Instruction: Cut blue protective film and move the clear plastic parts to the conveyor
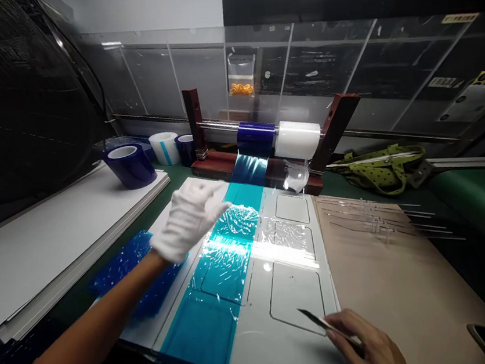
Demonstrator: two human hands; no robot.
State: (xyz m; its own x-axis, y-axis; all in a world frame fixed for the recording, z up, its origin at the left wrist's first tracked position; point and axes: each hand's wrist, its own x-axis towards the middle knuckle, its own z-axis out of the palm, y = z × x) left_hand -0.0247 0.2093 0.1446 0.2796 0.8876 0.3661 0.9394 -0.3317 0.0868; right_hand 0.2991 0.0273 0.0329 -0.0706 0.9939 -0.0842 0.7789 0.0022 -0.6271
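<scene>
My left hand [189, 217], in a white glove, hovers or presses flat over the left part of a white cut sheet [281, 329], beside a strip of blue film [218, 278] laid along it. The film runs from a blue roll [256, 135] on a red-framed dispenser [333, 131] at the back. A clear film roll [298, 139] sits next to it on the same bar. My bare right hand [366, 346] holds a thin blade [317, 320] whose tip points at a rounded cut-out outline [294, 296] near the sheet's front.
A stack of white sheets [35, 252] lies at the left with a blue tape roll [129, 165] on it. More rolls [164, 147] stand behind. Crumpled blue film [123, 265] lies under my left arm. A brown board [392, 270] with clear strips [374, 222] is right; a green pouch [381, 169] lies beyond.
</scene>
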